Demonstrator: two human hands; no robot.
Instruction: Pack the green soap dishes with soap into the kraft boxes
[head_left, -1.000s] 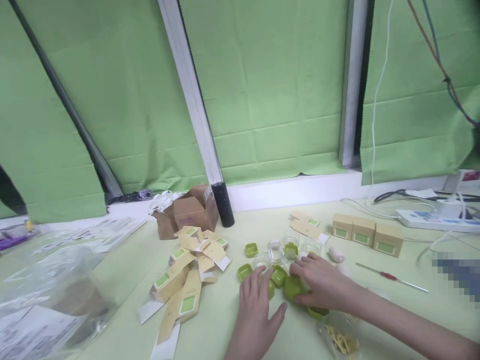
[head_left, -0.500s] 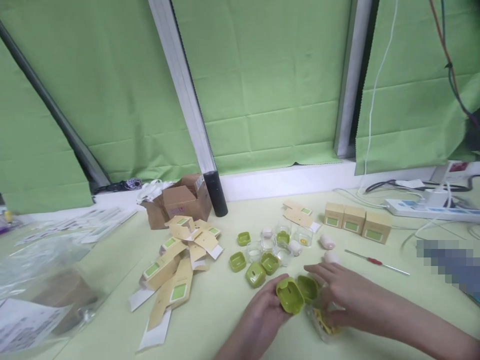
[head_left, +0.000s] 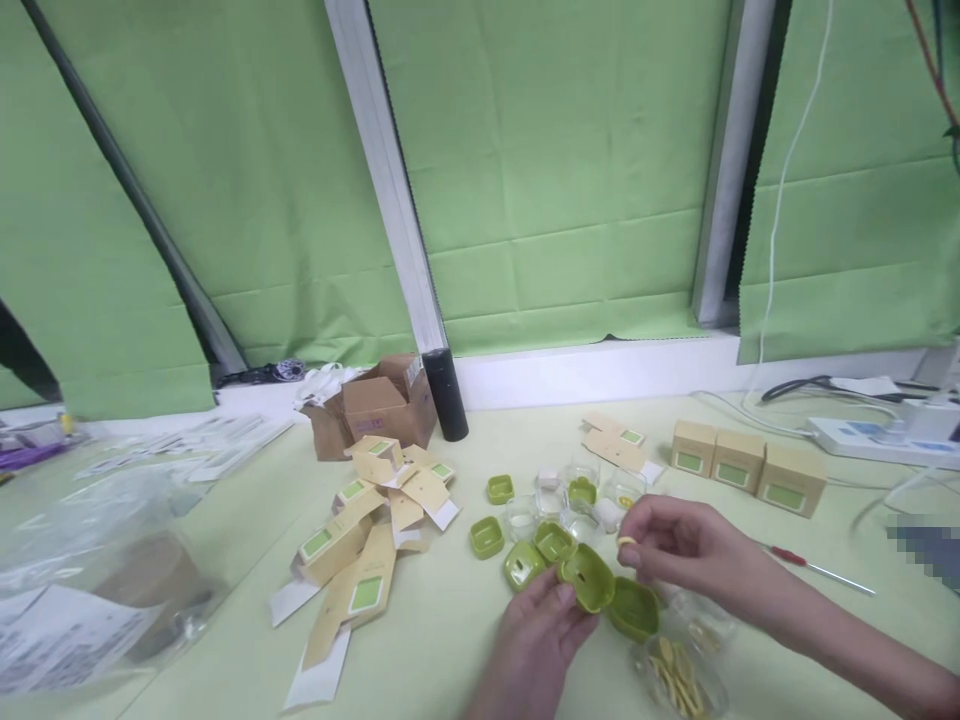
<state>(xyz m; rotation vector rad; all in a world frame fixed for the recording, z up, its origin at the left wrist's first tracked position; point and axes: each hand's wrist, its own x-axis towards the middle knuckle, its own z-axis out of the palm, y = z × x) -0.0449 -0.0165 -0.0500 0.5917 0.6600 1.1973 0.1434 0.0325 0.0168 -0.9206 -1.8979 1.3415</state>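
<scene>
My left hand (head_left: 536, 635) holds a green lid (head_left: 587, 578) tilted up off the table, fingers closed on its lower edge. My right hand (head_left: 679, 550) hovers just right of the lid and pinches a small yellow ring (head_left: 626, 542) between thumb and fingertips. Another green lid (head_left: 634, 608) lies flat right under the held one. Further green lids (head_left: 523, 563) and small clear jars (head_left: 581, 470) cluster just beyond my hands. A clear bag of yellow rings (head_left: 677, 675) lies near my right wrist.
Flattened tan cartons (head_left: 360, 560) pile up at left. Three folded tan boxes (head_left: 739, 462) stand in a row at right, with a red-handled tool (head_left: 806, 566) and a power strip (head_left: 881, 440) beyond. A brown cardboard box (head_left: 379, 405), a black cylinder (head_left: 445, 394) and plastic bags (head_left: 90, 570) sit further left.
My right hand came up out of the bag of rings with a yellow ring pinched in it. My left hand kept the green lid, now a little further from me.
</scene>
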